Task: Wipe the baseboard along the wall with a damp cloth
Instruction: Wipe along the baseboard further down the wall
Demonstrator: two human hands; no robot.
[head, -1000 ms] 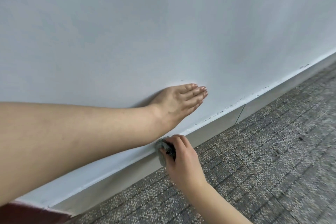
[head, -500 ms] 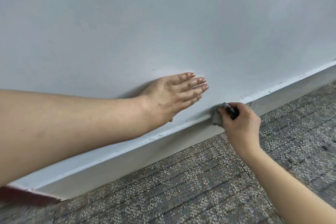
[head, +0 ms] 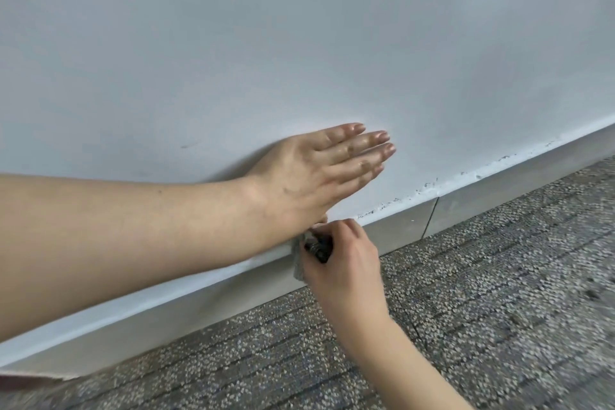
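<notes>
Wall [head: 299, 27]: pale and smooth, filling the upper view; its paint [head: 429, 188] is chipped and speckled along the bottom edge to the right.
Baseboard [head: 399, 231]: flat grey strip between wall and floor, with a vertical joint [head: 430, 218] right of the hands.
Floor: grey speckled carpet [head: 499, 293] with dark lines.
Left hand [head: 316, 170]: flat on the wall, fingers straight and together, holding nothing.
Right hand [head: 346, 263]: fingers curled round the cloth, pressing it to the baseboard.
Cloth [head: 298, 266]: grey, bunched, against the baseboard just under the left wrist.
</notes>
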